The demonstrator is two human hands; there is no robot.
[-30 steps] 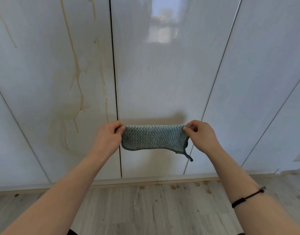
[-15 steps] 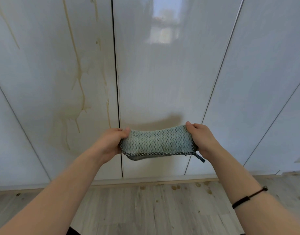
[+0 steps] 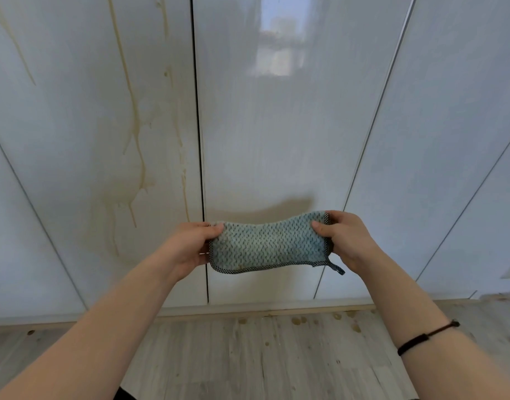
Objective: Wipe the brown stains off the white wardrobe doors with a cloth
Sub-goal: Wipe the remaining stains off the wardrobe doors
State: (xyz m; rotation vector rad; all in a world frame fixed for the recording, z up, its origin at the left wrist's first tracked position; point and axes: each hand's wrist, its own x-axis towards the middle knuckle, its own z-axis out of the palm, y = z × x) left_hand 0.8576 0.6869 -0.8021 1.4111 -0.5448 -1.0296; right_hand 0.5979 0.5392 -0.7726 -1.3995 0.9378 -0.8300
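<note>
A grey-blue textured cloth (image 3: 266, 245) with a dark stitched edge is stretched between my hands in front of the white wardrobe doors (image 3: 276, 140). My left hand (image 3: 190, 245) pinches its left end and my right hand (image 3: 344, 239) pinches its right end, thumb on top. A small loop hangs from the cloth's lower right corner. Brown drip stains (image 3: 135, 134) run down the left door and spread into a faint patch (image 3: 112, 215) left of my left hand. The cloth is held off the doors.
Dark vertical gaps separate the door panels (image 3: 200, 140). A wooden plinth (image 3: 248, 311) runs along the base of the wardrobe. The grey wood-look floor (image 3: 248, 356) below carries several small brown drops. A black band circles my right wrist (image 3: 426, 337).
The cloth has been folded over and turned so its flat face points up toward me. Both hands shifted a little lower and to the right.
</note>
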